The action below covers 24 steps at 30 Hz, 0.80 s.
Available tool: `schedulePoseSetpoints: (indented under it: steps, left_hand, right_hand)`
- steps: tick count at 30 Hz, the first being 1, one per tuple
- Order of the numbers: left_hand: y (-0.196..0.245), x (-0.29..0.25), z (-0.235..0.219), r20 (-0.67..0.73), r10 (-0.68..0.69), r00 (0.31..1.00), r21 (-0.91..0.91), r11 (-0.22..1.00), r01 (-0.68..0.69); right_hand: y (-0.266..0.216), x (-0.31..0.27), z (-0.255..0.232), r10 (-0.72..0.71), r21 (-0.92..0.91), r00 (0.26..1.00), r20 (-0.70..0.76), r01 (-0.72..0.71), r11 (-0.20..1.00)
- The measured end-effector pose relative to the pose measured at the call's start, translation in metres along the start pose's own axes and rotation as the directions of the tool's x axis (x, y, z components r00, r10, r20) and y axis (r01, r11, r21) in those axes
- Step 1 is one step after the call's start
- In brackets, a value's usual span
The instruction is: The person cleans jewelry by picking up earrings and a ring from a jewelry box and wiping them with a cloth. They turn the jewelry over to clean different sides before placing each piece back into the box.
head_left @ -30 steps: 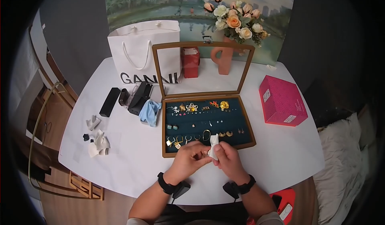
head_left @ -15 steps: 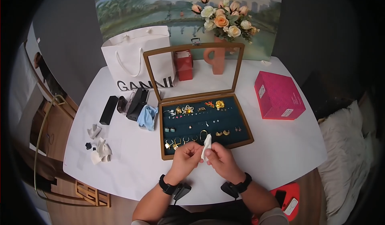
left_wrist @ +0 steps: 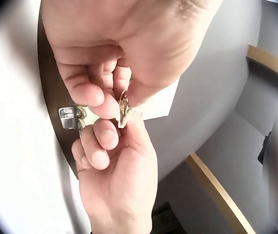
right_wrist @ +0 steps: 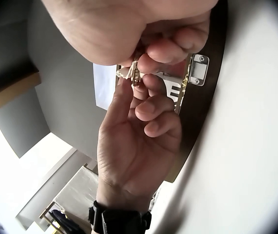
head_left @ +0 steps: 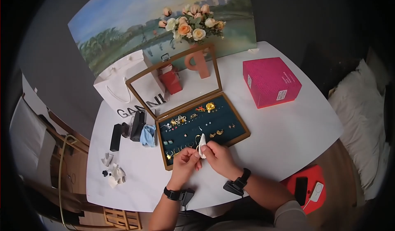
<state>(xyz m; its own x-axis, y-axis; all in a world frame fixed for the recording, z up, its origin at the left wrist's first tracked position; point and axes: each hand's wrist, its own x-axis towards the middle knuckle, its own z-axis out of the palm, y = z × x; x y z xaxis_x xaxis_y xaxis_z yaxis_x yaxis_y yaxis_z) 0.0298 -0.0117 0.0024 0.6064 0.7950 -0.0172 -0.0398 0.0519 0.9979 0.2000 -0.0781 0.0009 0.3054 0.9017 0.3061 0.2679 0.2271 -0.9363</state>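
In front of an open glass-lidded jewellery case, both hands meet. My left hand pinches a small gold piece of jewellery with a sparkling surface between thumb and forefinger. My right hand pinches a white cloth against that piece, the cloth standing up between the hands. The right wrist view shows the gold piece between both sets of fingertips, with a fold of cloth beside it. Most of the piece is hidden by fingers. Rows of earrings and brooches lie on the case's dark green lining.
Left of the case are a blue cloth, a black case, a long black box and crumpled pale cloths. A white paper bag and a red box stand behind. A pink box sits at right.
The head view has tilted and turned, so the table appears rotated. Both hands stay together on the cloth and gold piece, with fingers shifting slightly.
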Motion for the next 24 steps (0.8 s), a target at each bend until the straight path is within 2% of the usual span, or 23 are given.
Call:
schedulePoseSetpoints:
  steps: [3,7,10,11,15,18,21,24]
  left_hand:
    - [0.006,-0.007,0.003,-0.033,0.024,0.999,-0.026,0.999,-0.025]
    - [0.028,-0.022,-0.006,-0.170,0.005,0.986,0.014,1.000,-0.003]
    - [0.047,-0.029,-0.016,-0.249,0.000,0.969,0.080,0.997,0.021]
    - [0.053,-0.029,-0.012,-0.282,-0.007,0.959,0.079,0.996,0.031]
    - [0.059,-0.027,0.015,-0.247,-0.014,0.969,0.082,0.996,0.035]
    - [0.044,-0.014,0.035,-0.140,-0.072,0.987,-0.157,0.986,0.050]
    - [0.034,-0.003,0.040,-0.072,-0.084,0.994,-0.170,0.983,0.070]
    - [0.041,-0.007,0.034,-0.035,-0.066,0.997,-0.016,0.998,0.066]
  right_hand:
    - [0.005,0.000,0.000,-0.022,-0.002,0.999,-0.045,0.022,1.000]
    - [0.008,0.006,-0.004,-0.006,0.077,0.985,-0.170,0.020,0.997]
    - [0.001,0.006,-0.011,0.068,0.165,0.993,-0.097,-0.052,0.985]
    - [0.000,0.003,-0.010,0.053,0.187,0.996,-0.077,-0.038,0.982]
    - [-0.009,-0.002,-0.010,-0.014,0.241,1.000,-0.003,0.014,0.970]
    - [-0.011,-0.002,-0.011,-0.051,0.239,0.998,-0.032,0.057,0.969]
    - [-0.010,-0.001,-0.015,-0.029,0.123,0.997,-0.075,0.038,0.992]
    - [0.001,0.004,-0.013,-0.036,0.066,0.991,-0.132,0.045,0.997]
